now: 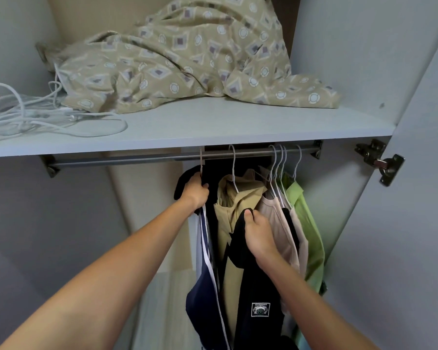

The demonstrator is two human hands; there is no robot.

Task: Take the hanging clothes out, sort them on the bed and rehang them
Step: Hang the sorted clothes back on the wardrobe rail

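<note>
Now | left hand (pixel 194 189) fingers grip wire hanger (pixel 202 162) | right hand (pixel 259 236) fingers pinch black cloth (pixel 250 286)

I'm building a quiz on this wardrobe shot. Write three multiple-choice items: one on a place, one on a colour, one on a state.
1. Where does the patterned bedding lie?
A. on the shelf above the rail
B. on the wardrobe floor
C. over the rail

2. What colour is the garment hanging furthest right?
A. red
B. light green
C. white

3. What is the left hand doing?
A. hanging idle beside the clothes
B. resting flat on the shelf
C. gripping a dark garment at its hanger's neck

Answers:
1. A: it sits crumpled on the shelf, beside the white cables, above the rail.
2. B: the green shirt is the last one on the right.
3. C: its fingers curl round the dark garment just under the hook, while the right hand holds black fabric.
</note>
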